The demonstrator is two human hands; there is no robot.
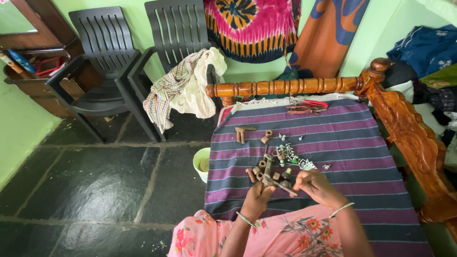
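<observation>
Left hand point(257, 196) was clamped on a rusty metal fitting point(275, 182), held just above the striped purple cloth point(352, 143). Right hand point(314, 186) was closed on the fitting's other end, fingers curled. Loose rusty parts point(259, 172) and small screws point(288, 154) lay just beyond. Pliers point(307, 105) lay near the wooden rail point(285, 87).

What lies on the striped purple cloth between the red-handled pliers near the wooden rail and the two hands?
In the head view, between the red-handled pliers and the hands lie rusty brown metal fittings and a pile of small pale screws.
</observation>
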